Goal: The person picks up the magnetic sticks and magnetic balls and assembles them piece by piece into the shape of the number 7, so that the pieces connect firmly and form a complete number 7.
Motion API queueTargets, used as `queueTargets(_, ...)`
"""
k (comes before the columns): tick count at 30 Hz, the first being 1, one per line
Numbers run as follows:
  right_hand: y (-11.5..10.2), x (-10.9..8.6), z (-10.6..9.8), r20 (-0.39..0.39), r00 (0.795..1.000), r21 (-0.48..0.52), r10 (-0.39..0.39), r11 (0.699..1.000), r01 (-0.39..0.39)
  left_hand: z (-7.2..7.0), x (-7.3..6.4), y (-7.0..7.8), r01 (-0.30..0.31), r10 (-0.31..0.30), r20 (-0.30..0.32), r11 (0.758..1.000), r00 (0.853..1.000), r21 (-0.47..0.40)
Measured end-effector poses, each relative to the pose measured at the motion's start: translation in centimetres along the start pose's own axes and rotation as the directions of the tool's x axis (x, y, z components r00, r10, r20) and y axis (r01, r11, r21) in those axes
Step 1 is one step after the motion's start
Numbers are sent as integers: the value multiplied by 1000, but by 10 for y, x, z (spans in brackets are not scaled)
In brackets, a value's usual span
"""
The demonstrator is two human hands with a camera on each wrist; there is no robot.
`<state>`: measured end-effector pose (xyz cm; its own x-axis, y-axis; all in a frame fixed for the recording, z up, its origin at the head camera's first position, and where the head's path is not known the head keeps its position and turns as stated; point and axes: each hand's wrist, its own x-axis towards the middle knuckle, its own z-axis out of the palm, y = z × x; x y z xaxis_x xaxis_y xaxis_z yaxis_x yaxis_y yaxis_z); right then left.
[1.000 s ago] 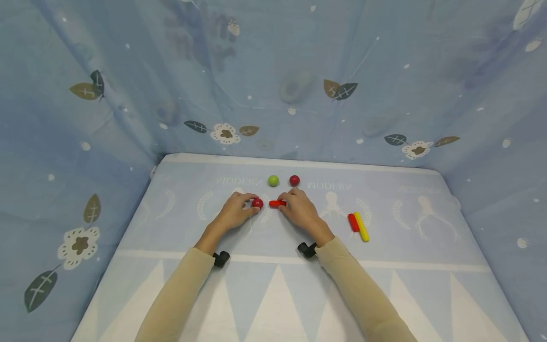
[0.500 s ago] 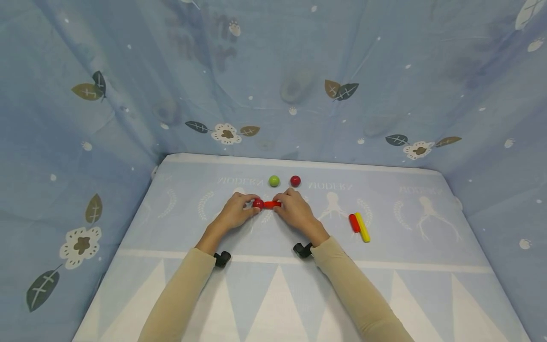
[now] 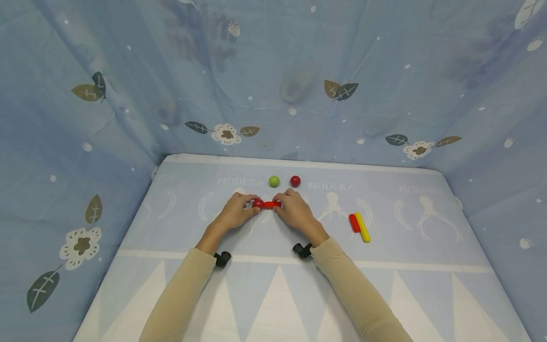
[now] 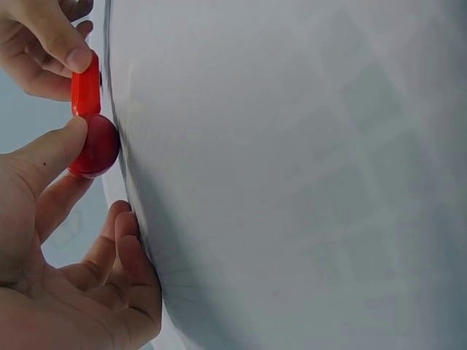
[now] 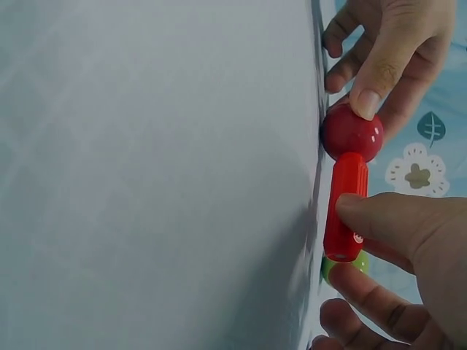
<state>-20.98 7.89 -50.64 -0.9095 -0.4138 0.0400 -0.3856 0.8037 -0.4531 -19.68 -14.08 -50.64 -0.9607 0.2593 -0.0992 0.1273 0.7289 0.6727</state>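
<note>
Near the middle of the table, my left hand pinches a dark red ball between thumb and a finger. My right hand holds a short bright red stick by its sides. One end of the stick touches the ball, as the left wrist view shows with the ball and stick. In the right wrist view the stick lies in line with the ball; whether the two are fixed together I cannot tell.
Behind the hands lie a green ball and another red ball. To the right, a second red stick lies beside a longer yellow stick. A patterned curtain stands along the table's back and sides.
My right hand has moved left with the red stick, closing the gap until it meets the ball. Over the last half second both hands have stayed nearly still.
</note>
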Motion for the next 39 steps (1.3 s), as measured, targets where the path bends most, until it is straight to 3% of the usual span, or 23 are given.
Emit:
queueTargets(5, 4, -1, -4, -23, 999, 44, 27, 999, -26, -1, 0, 1, 12, -12, 5, 1000, 1000, 2)
queueTargets(14, 19, -4, -19, -111, 990, 216, 85, 975, -60, -1, 0, 2, 36, -36, 20, 999, 999, 5)
queueTargets(24, 38, 2, -24, -236, 960, 346, 149, 936, -60, -1, 0, 2, 31, -31, 18, 1000, 999, -5)
queueTargets(33, 54, 16, -22, -295, 907, 480, 300, 867, -130, -2, 0, 1, 27, -27, 19, 1000, 999, -1)
queueTargets(39, 65, 24, -17, -218, 908, 543, 358, 818, -192, -1, 1, 0, 24, -24, 23, 1000, 999, -8)
